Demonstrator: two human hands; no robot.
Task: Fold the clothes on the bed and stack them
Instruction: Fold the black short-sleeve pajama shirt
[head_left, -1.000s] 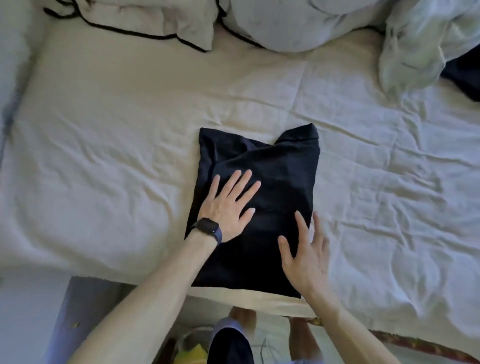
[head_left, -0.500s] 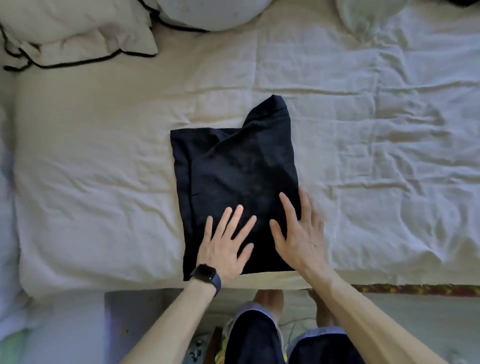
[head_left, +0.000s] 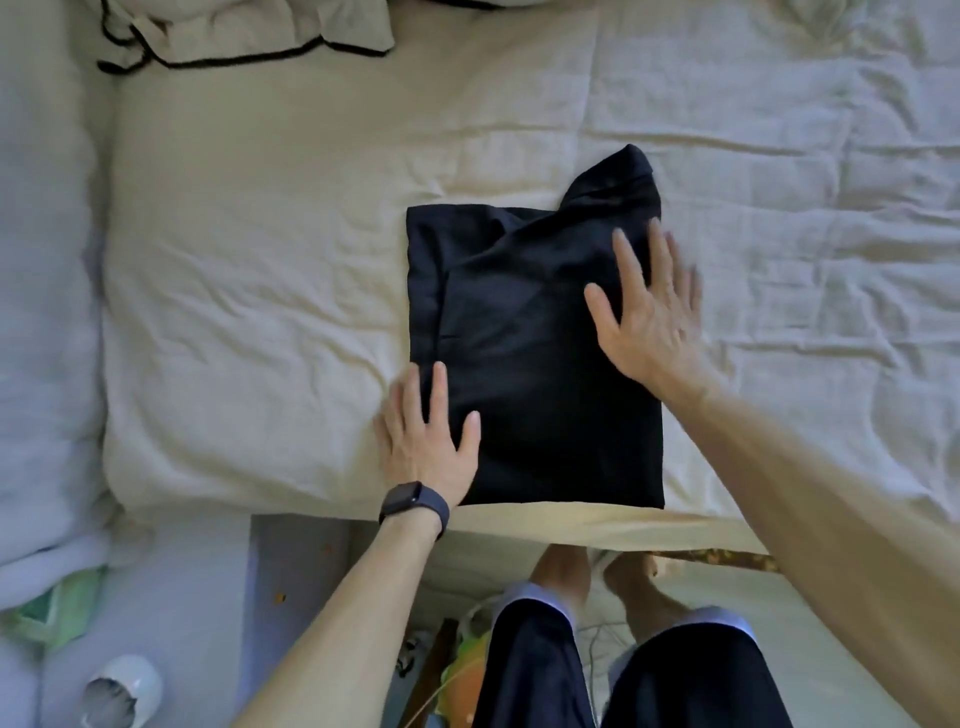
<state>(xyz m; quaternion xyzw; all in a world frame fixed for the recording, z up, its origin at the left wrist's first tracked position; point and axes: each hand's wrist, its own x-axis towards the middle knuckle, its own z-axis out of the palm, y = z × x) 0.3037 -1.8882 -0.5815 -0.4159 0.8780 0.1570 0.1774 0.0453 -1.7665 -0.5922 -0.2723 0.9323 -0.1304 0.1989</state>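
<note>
One garment: black garment (head_left: 535, 374), folded into a rough rectangle; plain dark cloth with soft creases and a fold line down its left side.
Far edge: uneven, with a peaked flap rising at the far right corner.
Long axis: runs near to far, with the peaked end pointing away from the person.
Place: on the cream bed sheet (head_left: 260, 312), with its near edge lying along the near edge of the bed.
Left hand (head_left: 426, 441): grip open and holding nothing. The fingers are straight and the palm lies flat across the garment's near left edge, partly on the sheet. A black watch (head_left: 415, 506) is on the wrist.
Right hand (head_left: 644, 312): grip open, fingers straight and spread over the far right part of the garment. It is blurred, so I cannot tell whether it touches the cloth.
Pillow (head_left: 244, 31): cream with black piping, at the far left of the bed.
Container: white cup (head_left: 124, 686) on the floor at near left; I cannot tell what is in it.
</note>
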